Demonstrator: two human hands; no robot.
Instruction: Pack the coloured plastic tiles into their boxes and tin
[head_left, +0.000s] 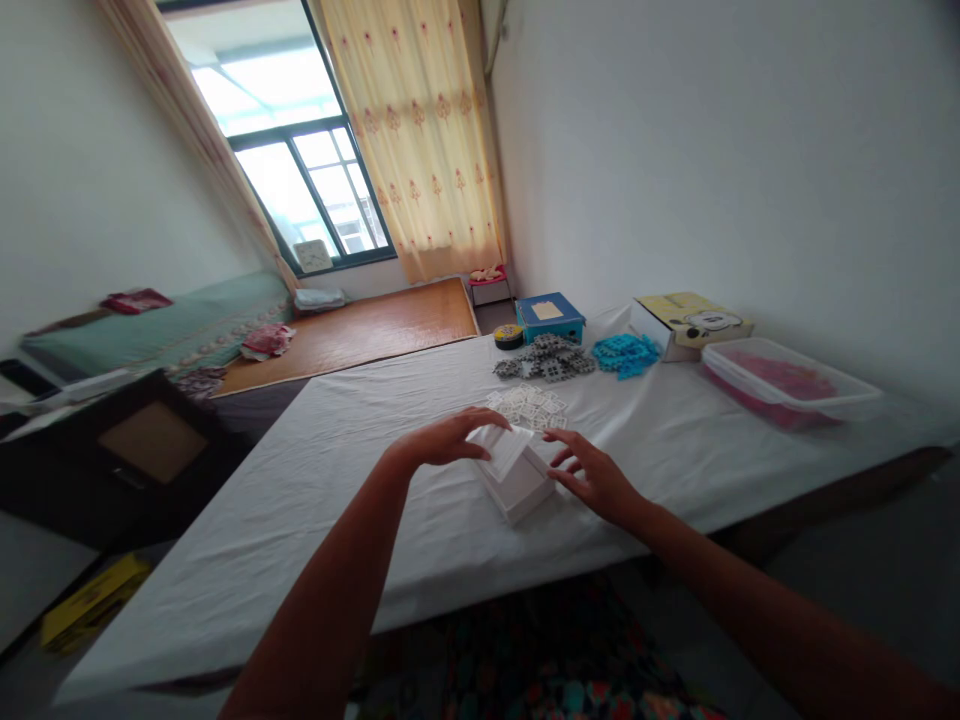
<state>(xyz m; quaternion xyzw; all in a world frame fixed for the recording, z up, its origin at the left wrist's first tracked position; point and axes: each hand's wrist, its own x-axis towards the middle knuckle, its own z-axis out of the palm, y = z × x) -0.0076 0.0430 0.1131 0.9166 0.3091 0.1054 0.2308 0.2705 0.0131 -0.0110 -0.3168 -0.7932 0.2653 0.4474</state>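
Observation:
A small white house-shaped box point(517, 490) with a sloped top stands on the white-covered table, close to its front edge. My left hand point(454, 438) curves over the upper left of the box, with thumb and fingers around its sloped top. On the other side is my right hand point(596, 482), its fingers apart and their tips at or just beside the box's right side. I cannot tell whether they touch it. Just behind the box lies a pile of white lattice-like plastic pieces point(529, 405).
Grey pieces point(546, 358) and blue pieces point(626, 353) lie heaped further back. Around them stand a blue box point(551, 318), a round tin point(508, 337), a yellow box point(694, 322) and a clear-lidded tub point(787, 385) with pink contents. The table's cloth point(360, 460) is wrinkled.

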